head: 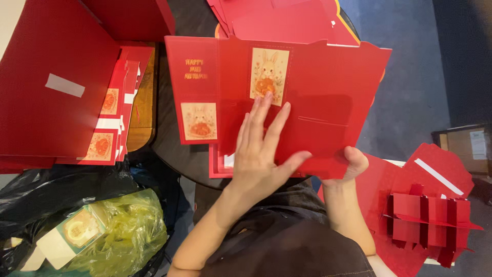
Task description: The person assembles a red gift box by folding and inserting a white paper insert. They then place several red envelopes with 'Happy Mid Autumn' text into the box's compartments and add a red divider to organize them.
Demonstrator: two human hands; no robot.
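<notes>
At far left, a stack of flat red cards [110,128] waits unfolded. The left hand [261,149] presses open-fingered on the red box blank [318,102], lying flat on the dark surface [169,149]; the right hand [351,164] pinches its lower edge. Right, 1 divider insert [428,215] looks assembled.

Your left hand [261,154] and your right hand [348,166] are both bare, with no gloves, rings, watch or bracelets showing on them, and the fingernails are short and unpainted. Your forearms are uncovered too, with no sleeve reaching down as far as the wrists or elbows. Below them you wear a dark garment [287,241] of charcoal-black cloth, lightly creased, with a line of pale stitching curving along a seam near its lower edge.
</notes>
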